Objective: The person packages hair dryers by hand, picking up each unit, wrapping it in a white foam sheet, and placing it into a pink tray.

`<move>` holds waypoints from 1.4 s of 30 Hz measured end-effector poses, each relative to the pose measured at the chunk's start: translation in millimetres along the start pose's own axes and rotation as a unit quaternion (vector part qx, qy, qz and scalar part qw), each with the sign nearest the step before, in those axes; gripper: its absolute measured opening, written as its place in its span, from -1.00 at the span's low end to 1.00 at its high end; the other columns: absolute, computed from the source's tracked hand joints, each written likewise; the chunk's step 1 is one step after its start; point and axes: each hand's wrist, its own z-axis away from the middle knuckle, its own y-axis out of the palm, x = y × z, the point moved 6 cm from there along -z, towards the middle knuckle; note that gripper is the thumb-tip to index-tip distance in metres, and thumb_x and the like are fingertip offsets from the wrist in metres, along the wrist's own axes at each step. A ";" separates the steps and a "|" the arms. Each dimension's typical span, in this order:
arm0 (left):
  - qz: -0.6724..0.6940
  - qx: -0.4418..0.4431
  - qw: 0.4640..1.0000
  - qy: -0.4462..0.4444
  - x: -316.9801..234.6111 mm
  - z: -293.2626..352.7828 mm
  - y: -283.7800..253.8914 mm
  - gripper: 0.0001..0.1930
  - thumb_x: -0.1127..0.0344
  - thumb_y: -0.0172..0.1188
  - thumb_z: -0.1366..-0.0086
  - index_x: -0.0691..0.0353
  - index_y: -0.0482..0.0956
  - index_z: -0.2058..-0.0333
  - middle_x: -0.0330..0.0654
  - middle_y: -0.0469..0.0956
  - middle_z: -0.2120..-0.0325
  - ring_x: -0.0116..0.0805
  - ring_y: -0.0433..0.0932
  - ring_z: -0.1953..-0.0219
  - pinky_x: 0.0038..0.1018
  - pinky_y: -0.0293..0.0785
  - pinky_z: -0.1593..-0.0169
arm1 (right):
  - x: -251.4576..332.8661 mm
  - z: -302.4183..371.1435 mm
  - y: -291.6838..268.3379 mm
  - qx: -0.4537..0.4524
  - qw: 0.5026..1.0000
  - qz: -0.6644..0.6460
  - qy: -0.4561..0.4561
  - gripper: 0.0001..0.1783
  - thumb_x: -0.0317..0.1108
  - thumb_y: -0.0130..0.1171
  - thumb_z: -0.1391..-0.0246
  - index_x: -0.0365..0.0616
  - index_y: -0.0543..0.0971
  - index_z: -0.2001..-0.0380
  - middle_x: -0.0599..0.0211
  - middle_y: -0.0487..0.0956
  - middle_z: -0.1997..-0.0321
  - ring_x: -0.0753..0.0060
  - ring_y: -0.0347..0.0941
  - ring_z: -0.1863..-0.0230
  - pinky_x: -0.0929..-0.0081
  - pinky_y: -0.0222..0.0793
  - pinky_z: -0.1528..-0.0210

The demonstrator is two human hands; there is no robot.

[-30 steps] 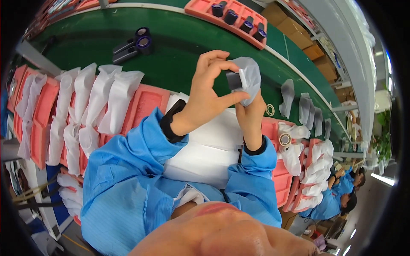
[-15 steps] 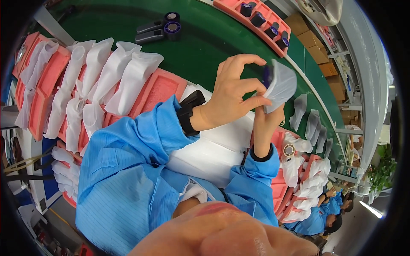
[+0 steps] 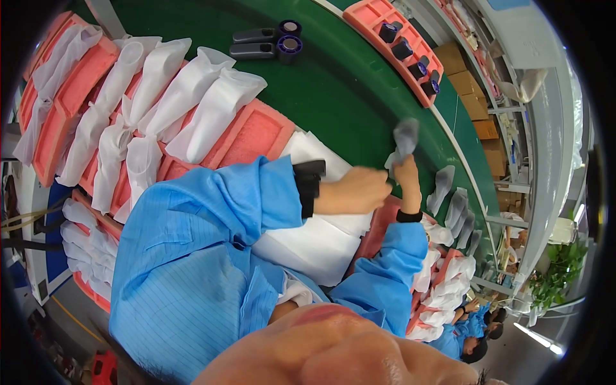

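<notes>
My right hand [image 3: 406,177] grips a translucent white sleeve bag [image 3: 405,136] with a grey part showing through it, held upright above the green table. Beside it, my left hand [image 3: 362,190] is curled closed and slightly blurred, its fingertips close to the lower end of the bag; whatever it pinches is hidden. Under my left hand lies a stack of white sheets or flat bags [image 3: 314,244]. Two dark grey handled parts with purple-rimmed round ends [image 3: 273,46] lie at the far side of the table.
Pink foam trays [image 3: 260,131] with several white-bagged parts [image 3: 218,115] stand on the left. More bagged parts [image 3: 449,282] sit in pink trays at the right. Several bagged grey parts [image 3: 443,189] lie on the green table [image 3: 333,96]. A pink tray [image 3: 380,16] holds dark purple-ended parts.
The bagged part has moved down and away from my left hand's open grasp into my right hand, with its top upward. My left hand has lowered and closed. The view has shifted slightly.
</notes>
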 end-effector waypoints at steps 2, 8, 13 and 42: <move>0.011 0.007 1.000 0.012 -2.0 12.6 29.0 -0.80 0.22 0.26 -0.01 0.19 0.55 0.44 -0.08 0.46 0.44 -0.11 0.49 0.28 -0.27 0.40 0.30 | 13.1 0.9 -12.6 -0.051 0.962 0.269 -0.006 -0.51 -0.23 0.21 0.01 -0.33 0.40 0.07 -0.14 0.51 0.18 -0.04 0.45 0.14 0.24 0.40 0.12; -0.039 0.017 0.995 0.091 -8.2 21.5 36.5 -0.75 0.21 0.31 0.04 0.28 0.58 0.46 -0.08 0.51 0.43 -0.14 0.53 0.24 -0.20 0.42 0.25 | 170.4 -41.4 -16.5 0.037 0.971 -0.102 -0.212 -0.30 -0.13 0.32 0.08 -0.26 0.39 -0.09 -0.06 0.41 -0.14 0.11 0.37 -0.15 0.24 0.32 -0.11; 0.152 0.066 0.986 0.016 -3.9 17.3 57.5 -0.66 0.19 0.27 -0.05 0.28 0.53 0.25 -0.05 0.52 0.26 0.01 0.47 0.11 -0.24 0.37 0.02 | 262.9 -95.1 77.6 0.066 0.929 -0.245 -0.269 -0.16 -0.13 0.45 0.26 -0.29 0.37 -0.09 0.02 0.49 -0.06 0.19 0.43 -0.08 0.36 0.33 -0.09; 0.170 0.077 0.981 -0.045 19.6 -2.2 5.9 -0.90 0.37 0.27 -0.04 0.27 0.58 0.49 -0.06 0.53 0.47 -0.15 0.53 0.42 -0.35 0.45 0.35 | 80.2 80.8 -129.7 -0.225 0.870 -0.403 -0.172 -0.43 -0.64 0.22 0.40 -0.25 0.39 0.15 0.13 0.52 0.17 0.34 0.47 0.10 0.45 0.35 -0.03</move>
